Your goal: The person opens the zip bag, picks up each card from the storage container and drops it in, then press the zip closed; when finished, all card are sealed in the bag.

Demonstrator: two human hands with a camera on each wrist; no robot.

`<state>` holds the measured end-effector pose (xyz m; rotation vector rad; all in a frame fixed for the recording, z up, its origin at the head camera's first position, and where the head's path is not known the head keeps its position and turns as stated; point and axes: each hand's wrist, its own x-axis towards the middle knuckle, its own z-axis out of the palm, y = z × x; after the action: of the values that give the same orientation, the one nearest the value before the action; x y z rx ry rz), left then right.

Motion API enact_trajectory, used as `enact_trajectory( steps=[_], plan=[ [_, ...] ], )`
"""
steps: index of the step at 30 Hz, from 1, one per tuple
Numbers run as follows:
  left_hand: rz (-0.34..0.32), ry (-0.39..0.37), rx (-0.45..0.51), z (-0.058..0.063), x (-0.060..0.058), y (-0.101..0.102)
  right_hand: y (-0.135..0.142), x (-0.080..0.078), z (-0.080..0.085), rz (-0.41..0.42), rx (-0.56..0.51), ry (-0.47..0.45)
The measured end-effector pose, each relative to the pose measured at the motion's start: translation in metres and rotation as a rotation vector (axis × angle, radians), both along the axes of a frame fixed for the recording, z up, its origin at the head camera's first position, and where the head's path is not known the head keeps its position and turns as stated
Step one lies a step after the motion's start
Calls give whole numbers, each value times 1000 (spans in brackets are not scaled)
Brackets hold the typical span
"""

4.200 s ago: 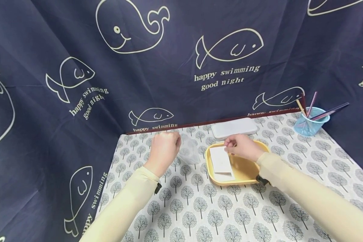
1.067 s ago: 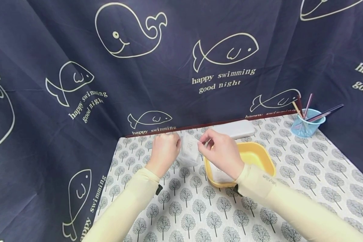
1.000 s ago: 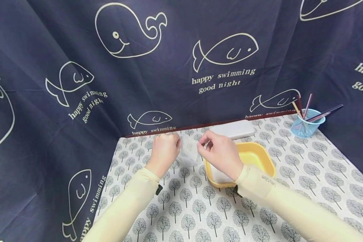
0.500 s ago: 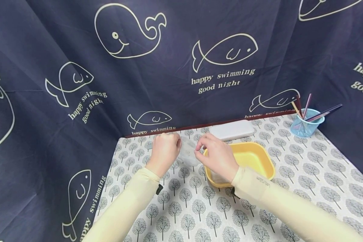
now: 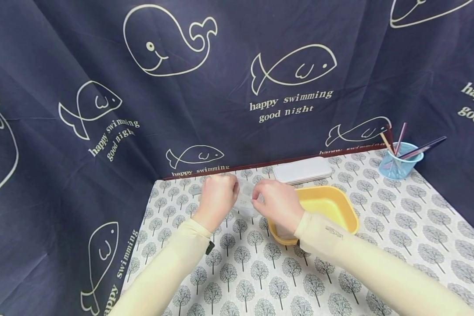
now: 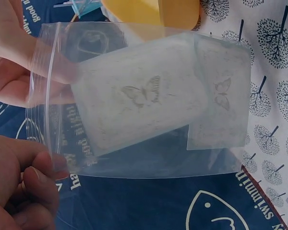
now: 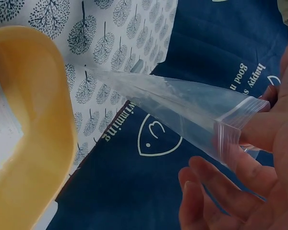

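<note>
My left hand (image 5: 217, 195) pinches a corner at the mouth of a clear zip bag (image 6: 149, 165). My right hand (image 5: 278, 202) has its thumb and a finger at the bag's zip edge, with a fingertip showing through the plastic beside a card corner in the left wrist view. Inside the bag lie two white cards, a larger one (image 6: 175, 62) with a butterfly print and a second card (image 6: 221, 124) partly behind it. The yellow tray (image 5: 328, 208) stands under and right of my right forearm; another white card (image 7: 0, 124) lies in it.
A white flat case (image 5: 302, 170) lies behind the tray at the table's back edge. A light-blue mesh pen cup (image 5: 396, 164) with pencils stands at the back right. A small grey item (image 5: 195, 191) lies left of my left hand. A dark fish-print curtain (image 5: 205, 96) hangs behind.
My right hand has moved left from the tray to the bag, bringing a white card. The card has gone into the bag, and the right fingers are now closer to the left hand.
</note>
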<state>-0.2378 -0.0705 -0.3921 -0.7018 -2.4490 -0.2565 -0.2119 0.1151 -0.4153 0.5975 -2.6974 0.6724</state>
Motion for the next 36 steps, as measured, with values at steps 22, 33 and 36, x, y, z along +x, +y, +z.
enact_trajectory(
  steps=[22,33,36],
  plan=[
    [0,9,6,-2,-2,-3,22,-9,15,3,-81,30],
    [-10,8,19,1,-1,-7,65,-47,-12,-24,103,-161],
    [-8,14,15,1,0,-7,71,-51,-22,-21,133,-198]
  ],
)
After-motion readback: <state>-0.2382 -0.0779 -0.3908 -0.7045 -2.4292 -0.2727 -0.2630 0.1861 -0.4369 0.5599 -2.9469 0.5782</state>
